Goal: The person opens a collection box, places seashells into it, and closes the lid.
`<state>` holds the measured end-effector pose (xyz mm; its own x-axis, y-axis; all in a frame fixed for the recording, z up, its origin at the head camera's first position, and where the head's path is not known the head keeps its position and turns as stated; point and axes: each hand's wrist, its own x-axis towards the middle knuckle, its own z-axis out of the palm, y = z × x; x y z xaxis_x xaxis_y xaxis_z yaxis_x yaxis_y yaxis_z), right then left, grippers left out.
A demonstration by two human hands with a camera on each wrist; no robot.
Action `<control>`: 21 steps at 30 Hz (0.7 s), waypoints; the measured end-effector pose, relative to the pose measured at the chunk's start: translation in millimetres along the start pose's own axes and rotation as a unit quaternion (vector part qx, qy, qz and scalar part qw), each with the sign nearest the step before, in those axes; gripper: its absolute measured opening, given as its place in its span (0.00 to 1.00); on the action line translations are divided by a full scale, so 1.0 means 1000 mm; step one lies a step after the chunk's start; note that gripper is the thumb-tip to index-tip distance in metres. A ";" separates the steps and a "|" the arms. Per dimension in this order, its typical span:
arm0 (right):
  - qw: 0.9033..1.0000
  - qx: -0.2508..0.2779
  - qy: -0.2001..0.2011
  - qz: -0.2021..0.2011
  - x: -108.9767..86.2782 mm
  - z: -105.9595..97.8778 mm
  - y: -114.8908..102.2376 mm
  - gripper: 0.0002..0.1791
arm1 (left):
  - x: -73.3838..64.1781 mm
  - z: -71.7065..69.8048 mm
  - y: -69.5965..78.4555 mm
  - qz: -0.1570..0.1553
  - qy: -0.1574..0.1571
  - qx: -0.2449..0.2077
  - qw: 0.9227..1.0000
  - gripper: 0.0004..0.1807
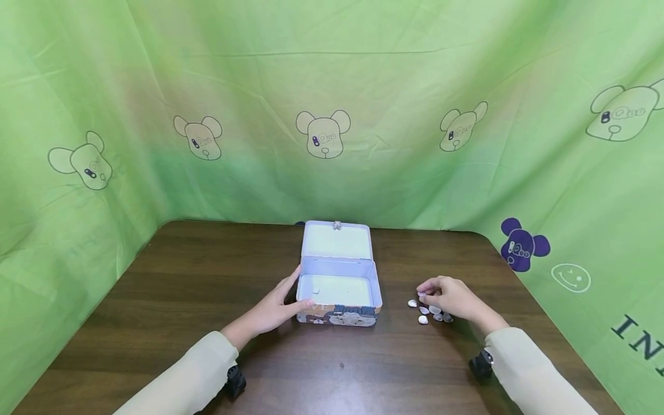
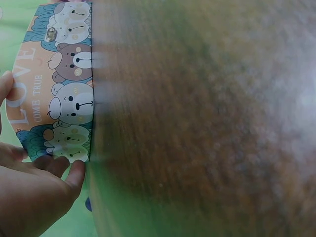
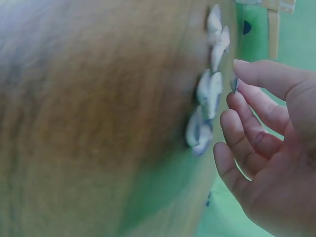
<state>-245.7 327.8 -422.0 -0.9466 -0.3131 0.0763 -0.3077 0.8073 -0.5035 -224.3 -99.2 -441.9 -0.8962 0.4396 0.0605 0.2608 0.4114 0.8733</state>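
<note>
Small whitish shell-like pcs (image 1: pixel 434 310) are lying loosely clustered on the brown wood-grain table (image 1: pixel 332 369), R of the open, bear-printed rectangular tin box (image 1: pixel 353 319); one whitish bit (image 1: pixel 316 291) is resting inside it. Your R hand (image 1: pixel 450 295) is pinching a single pc (image 3: pixel 234 85) btwn thumb and index finger, near the others. Your L hand (image 1: pixel 272 309) is gripping the box's L side, thumb at the front rim. Prob. risks: you're gripping sth thin w/ just fingertips, so it could be slipping loose; your other fingers might be scattering the rest; w/ uneven L-hand pressure, the box could be skidding.
</note>
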 end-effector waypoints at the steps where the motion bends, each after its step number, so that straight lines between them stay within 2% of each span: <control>1: 1.000 -0.001 0.002 -0.002 0.000 -0.001 -0.002 0.10 | 0.000 0.000 0.000 0.001 0.000 -0.001 1.000 0.48; 13: 0.998 -0.007 0.046 -0.032 0.003 -0.025 -0.029 0.13 | 0.000 0.000 0.000 -0.005 0.000 0.001 1.000 0.49; 21: 0.997 0.004 0.054 -0.058 0.008 -0.027 -0.046 0.12 | 0.000 0.000 -0.001 0.002 0.001 0.005 1.000 0.50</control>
<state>-241.4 301.4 -374.8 -0.9099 -0.3476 0.2264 -0.4148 0.7647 -0.4931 -224.2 -99.5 -442.5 -0.8961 0.4390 0.0652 0.2681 0.4184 0.8678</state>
